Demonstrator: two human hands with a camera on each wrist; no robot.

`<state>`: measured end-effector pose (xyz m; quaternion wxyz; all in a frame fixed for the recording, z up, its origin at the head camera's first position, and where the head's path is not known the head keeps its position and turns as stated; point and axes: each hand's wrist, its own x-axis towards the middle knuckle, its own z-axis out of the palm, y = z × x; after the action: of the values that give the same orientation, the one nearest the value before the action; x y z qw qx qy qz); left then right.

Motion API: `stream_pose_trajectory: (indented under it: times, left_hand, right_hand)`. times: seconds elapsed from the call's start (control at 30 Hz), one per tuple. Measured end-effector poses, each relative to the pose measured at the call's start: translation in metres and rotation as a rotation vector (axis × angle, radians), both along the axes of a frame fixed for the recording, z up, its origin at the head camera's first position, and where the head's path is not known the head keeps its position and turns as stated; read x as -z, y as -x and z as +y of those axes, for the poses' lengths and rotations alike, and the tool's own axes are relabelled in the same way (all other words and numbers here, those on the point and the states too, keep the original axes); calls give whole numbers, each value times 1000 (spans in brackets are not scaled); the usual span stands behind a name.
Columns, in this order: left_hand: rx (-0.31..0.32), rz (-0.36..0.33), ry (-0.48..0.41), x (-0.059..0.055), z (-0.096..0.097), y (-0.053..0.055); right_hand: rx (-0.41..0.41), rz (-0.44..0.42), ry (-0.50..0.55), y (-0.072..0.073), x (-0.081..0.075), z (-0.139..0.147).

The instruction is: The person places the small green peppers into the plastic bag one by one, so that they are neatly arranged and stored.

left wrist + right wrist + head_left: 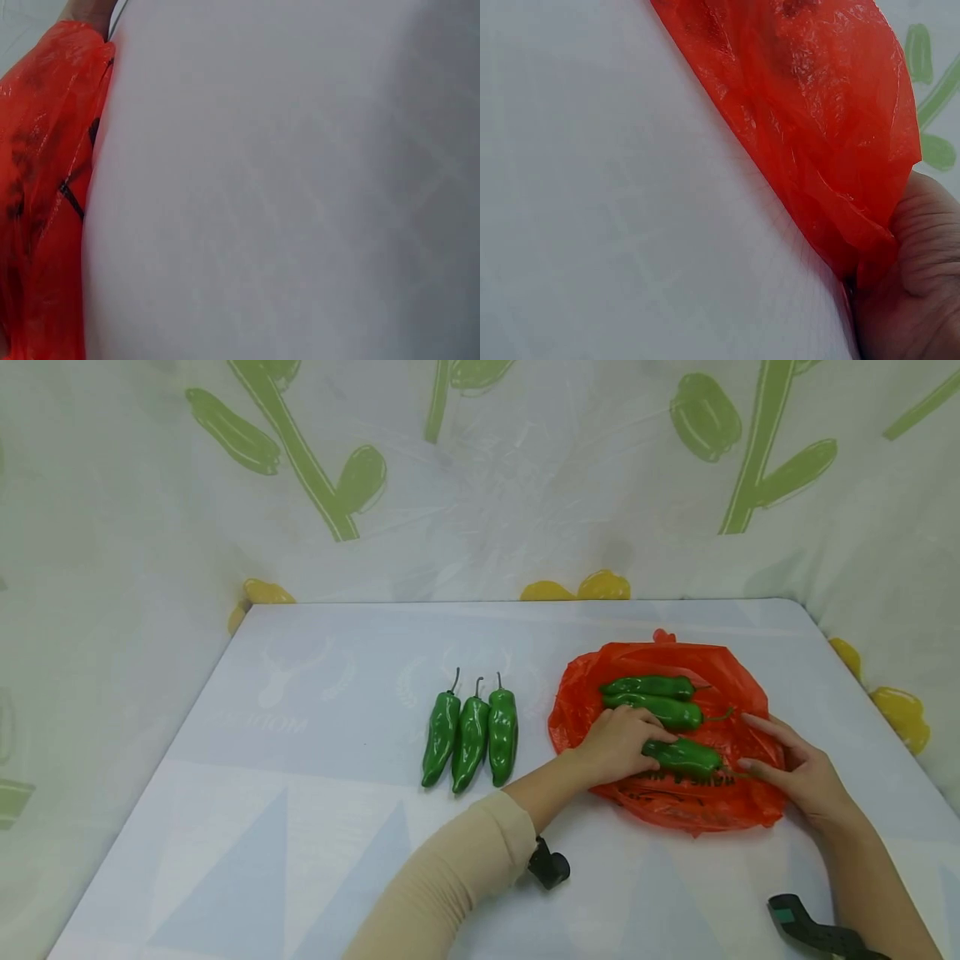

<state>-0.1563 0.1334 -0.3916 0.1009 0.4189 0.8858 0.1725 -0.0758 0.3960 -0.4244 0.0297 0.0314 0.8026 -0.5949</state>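
Red bag [738, 681] w/ 3 grn peppers [688, 760] inside, L hand [618, 745] grip pinching 1, R hand [812, 777] grip spread

High up, the head camera looks down past the far edge of the table [247, 735]. Both wrist cameras look close across it, sharing the red bag [716, 664].

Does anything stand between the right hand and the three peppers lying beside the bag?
Yes: between the right hand and those peppers are the left hand, a pepper on the red bag, and the bag itself.
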Motion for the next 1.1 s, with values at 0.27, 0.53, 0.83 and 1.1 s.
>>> stream_pose_trajectory:
  times: [0.27, 0.53, 0.83, 1.1]
  left_hand:
    - [-118, 50, -38, 2, -5, -1]
    - [-148, 58, -60, 2, -6, -2]
    - [-157, -10, -117, -1, -9, 3]
    - [-168, -144, -234, -12, -18, 9]
  right_hand:
    - [20, -36, -60, 3, -3, 1]
    - [24, -50, -48, 3, -3, 0]
    - [16, -52, 53, 0, -2, 0]
    - [19, -39, 19, 1, 0, 1]
